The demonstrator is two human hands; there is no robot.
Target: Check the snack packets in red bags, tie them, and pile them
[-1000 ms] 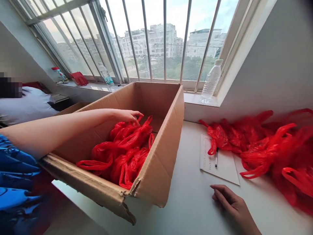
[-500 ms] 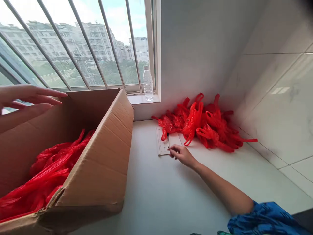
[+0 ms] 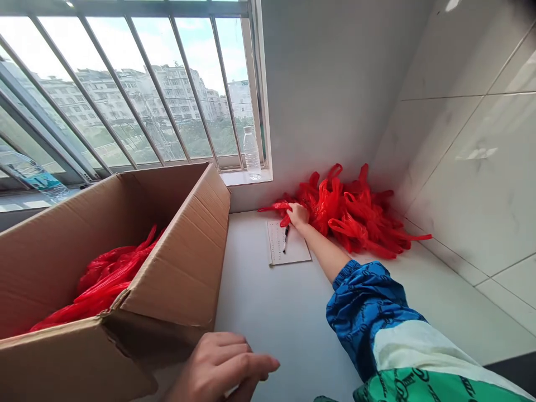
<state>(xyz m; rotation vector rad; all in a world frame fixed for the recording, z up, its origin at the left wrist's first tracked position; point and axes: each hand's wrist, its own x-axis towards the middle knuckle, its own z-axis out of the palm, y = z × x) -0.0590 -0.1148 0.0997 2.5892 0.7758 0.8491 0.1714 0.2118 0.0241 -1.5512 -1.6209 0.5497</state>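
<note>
Free tabletop (image 3: 247, 245) between carton (image 3: 180, 262) and notebook (image 3: 298, 249)

A white tabletop (image 3: 259, 307) bears an open cardboard box (image 3: 180, 273) on the left, a tangled heap of red plastic carrier bags (image 3: 364, 218) toward the back, and a notepad (image 3: 298, 252) partly overlapped by the bags.

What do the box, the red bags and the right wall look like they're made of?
Box: matte brown cardboard, judging by creases and a worn corner. Bags: probably thin plastic film, glossy and crinkled. Wall: glossy tile, maybe ceramic, from straight joints and reflections.
</note>
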